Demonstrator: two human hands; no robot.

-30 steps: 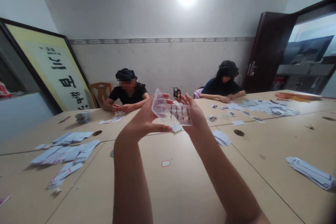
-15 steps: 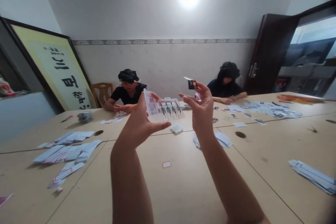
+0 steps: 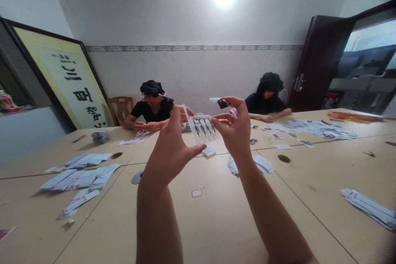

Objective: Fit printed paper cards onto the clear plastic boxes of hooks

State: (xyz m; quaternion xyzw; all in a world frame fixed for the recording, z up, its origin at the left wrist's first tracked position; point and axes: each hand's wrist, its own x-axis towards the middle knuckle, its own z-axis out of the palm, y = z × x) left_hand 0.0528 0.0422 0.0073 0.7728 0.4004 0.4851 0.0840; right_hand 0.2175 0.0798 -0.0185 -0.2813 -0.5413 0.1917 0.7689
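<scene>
My left hand [image 3: 171, 150] grips a small clear plastic case [image 3: 201, 137] from the left, thumb along its lower edge. The case's hinged lid [image 3: 189, 120] stands open, tilted up on the left side. Inside lie several slim dark-and-silver pieces in a row, too small to name exactly. My right hand [image 3: 237, 126] holds a small black printed card [image 3: 223, 103], with a pale flap at its left end, between its upper fingers. The right thumb and lower fingers meet the right edge of the case. Both hands are raised above the table.
Behind the case lies a small clear packet [image 3: 209, 152]. Paper slips [image 3: 78, 179] cover the left of the table [image 3: 216, 227], with more papers [image 3: 321, 128] at the right. Two people sit across, a person [image 3: 154, 109] at left and another [image 3: 267, 101] at right.
My left hand and the case have shifted slightly right, and the lid stands at a steeper angle. My right thumb and lower fingers have come left onto the case's edge. The card has tilted.
</scene>
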